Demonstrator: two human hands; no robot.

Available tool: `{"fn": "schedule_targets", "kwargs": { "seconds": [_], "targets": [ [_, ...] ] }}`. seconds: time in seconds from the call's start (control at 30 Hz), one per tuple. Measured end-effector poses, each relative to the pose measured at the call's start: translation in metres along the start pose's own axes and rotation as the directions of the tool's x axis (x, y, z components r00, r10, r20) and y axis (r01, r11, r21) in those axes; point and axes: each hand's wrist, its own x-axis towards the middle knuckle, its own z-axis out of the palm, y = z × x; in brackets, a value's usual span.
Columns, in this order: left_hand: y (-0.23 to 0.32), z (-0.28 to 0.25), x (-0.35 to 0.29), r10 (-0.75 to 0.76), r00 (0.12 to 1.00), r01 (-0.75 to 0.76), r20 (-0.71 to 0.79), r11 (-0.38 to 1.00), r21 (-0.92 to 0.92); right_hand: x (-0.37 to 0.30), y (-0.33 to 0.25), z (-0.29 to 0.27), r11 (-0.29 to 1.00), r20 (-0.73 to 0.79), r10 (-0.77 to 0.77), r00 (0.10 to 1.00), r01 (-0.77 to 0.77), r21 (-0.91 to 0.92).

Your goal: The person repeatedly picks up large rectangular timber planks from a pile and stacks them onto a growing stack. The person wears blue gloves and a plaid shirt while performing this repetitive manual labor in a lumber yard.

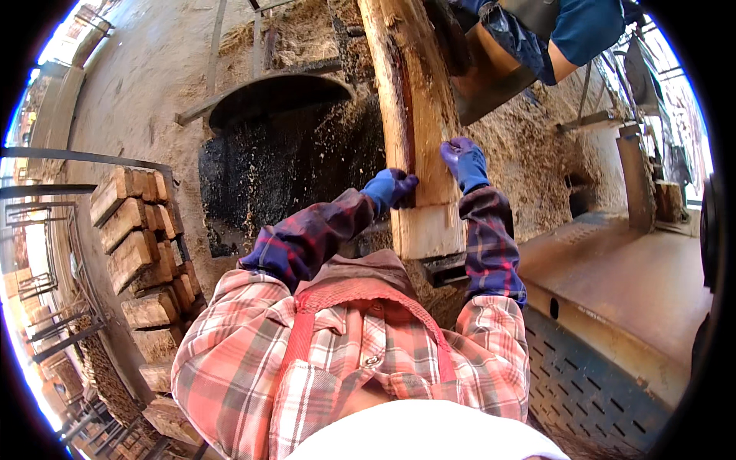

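A long rough-sawn wooden plank (432, 92), with a bark-edged strip (392, 92) along its left side, runs from the top of the view toward my body. Its pale near end (428, 231) lies just in front of my apron. My left hand (392, 188), in a blue and purple glove, curls its fingers over the left edge of the wood. On the opposite edge, my right hand (464, 161), gloved alike, is closed against the plank a little farther out. The undersides of the wood and the fingertips beneath it are hidden.
Another person (583, 34) in a blue sleeve stands beyond the plank at upper right. Stacked timber blocks (142, 238) sit at left. A dark, sawdust-strewn panel (299, 172) lies left of the plank. At right is a metal machine table (621, 268). Sawdust (529, 172) covers the ground.
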Motion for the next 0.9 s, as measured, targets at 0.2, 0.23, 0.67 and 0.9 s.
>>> {"fn": "schedule_targets", "kwargs": {
  "seconds": [0.2, 0.23, 0.67, 0.9],
  "targets": [
    [0.005, -0.003, -0.007, -0.047, 0.998, 0.051, 0.035, 0.992, -0.119, 0.035, 0.054, 0.026, 0.795, 0.133, 0.123, 0.983, -0.178, 0.58],
    [0.007, -0.004, -0.007, -0.045, 0.999, 0.045, 0.025, 0.999, 0.011, 0.036, 0.058, 0.03, 0.599, 0.311, 0.045, 0.949, -0.275, 0.752],
    [0.004, -0.01, -0.02, -0.086, 0.995, 0.097, -0.044, 0.875, 0.475, 0.018, 0.023, 0.016, 0.833, 0.276, 0.314, 0.908, -0.403, 0.379],
    [-0.017, -0.019, -0.028, -0.106, 0.993, 0.117, -0.05, 0.919, 0.376, -0.007, -0.028, 0.014, 0.801, 0.353, 0.341, 0.871, -0.466, 0.377]
  ]
}}
